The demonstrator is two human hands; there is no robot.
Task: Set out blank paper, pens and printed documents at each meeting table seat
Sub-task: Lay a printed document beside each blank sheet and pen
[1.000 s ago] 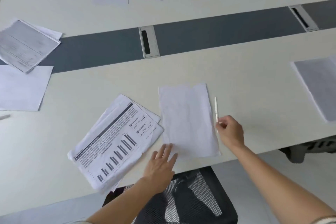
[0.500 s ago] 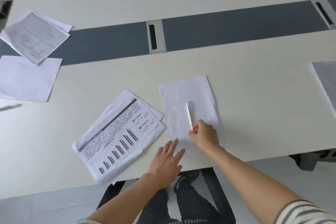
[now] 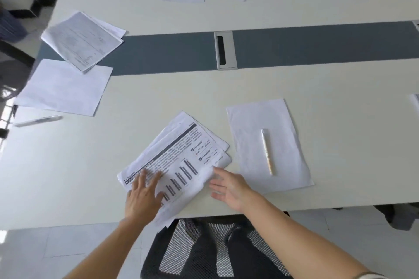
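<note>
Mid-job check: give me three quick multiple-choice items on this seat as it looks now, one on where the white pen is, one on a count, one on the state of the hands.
1. Where does the white pen lie?
A. on the blank sheet
B. on the grey strip
C. on the chair

2. How many cable ports show fully in the grey strip?
A. none
B. one
C. three

3. What are the hands doing?
A. both gripping pens
B. both open, at the printed document
C. both off the table

Answers:
1 A: the pen rests on the blank sheet, right of the printed document.
2 B: one cable port sits whole in the strip; another only peeks in at the right edge.
3 B: the left hand lies flat on the chart page, and the right hand is open at its lower right corner.
</note>
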